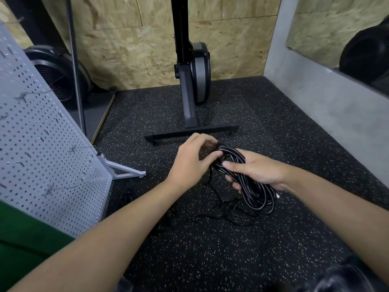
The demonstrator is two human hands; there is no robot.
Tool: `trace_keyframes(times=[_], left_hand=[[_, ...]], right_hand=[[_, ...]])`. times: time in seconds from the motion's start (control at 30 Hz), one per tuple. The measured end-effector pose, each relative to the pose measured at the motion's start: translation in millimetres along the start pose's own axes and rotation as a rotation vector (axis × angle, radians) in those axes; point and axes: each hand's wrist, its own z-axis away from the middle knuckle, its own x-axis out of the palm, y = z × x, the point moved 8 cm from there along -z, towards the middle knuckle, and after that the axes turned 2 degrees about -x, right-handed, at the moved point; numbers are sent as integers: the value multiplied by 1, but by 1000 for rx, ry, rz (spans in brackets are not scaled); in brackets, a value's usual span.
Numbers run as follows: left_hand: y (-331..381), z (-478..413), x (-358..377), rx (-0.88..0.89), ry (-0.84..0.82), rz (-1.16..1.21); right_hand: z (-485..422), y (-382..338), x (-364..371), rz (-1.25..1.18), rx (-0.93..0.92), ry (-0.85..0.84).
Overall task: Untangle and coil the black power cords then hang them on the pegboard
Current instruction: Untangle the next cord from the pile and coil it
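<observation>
Head view: right hand (259, 171) grips the coiled black power cord (259, 199) above the floor (210, 260); left hand (189, 163) pinches its top loop at twelve o'clock. Pegboard (42, 144) stands at nine o'clock.

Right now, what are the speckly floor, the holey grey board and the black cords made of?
The floor looks like rubber matting: matte black with pale flecks. The pegboard is probably painted metal: a thin grey sheet of punched holes. The black cords seem plastic- or rubber-coated: glossy, with light streaks along them.
</observation>
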Motion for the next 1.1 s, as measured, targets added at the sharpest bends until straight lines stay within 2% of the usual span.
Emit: trace_keyframes(times=[0.1, 0.17, 0.27, 0.37, 0.5, 0.6, 0.77, 0.93, 1.1], left_hand=[[-33, 10, 19, -305, -240, 190], [-45, 20, 33, -359, -406, 185], [-52, 27, 42, -372, -497, 242], [-50, 28, 46, -417, -486, 299], [-30, 19, 38, -383, -333, 303], [-11, 15, 39, -366, -282, 311], [24, 12, 33, -135, -189, 92], [27, 14, 41, -151, -317, 78], [9, 27, 52, -185, -521, 65]], right_hand=[[2, -5, -7, -105, -44, 2], [3, -7, -11, -144, -58, 9], [3, -9, -12, -145, -83, 52], [3, -14, -23, -84, -136, 222], [7, -19, -43, 17, -198, 462], [8, -19, -41, 29, -211, 483], [9, -21, -38, -39, -226, 545], [10, -16, -52, -124, -200, 668], [7, -16, -53, -246, -202, 608]])
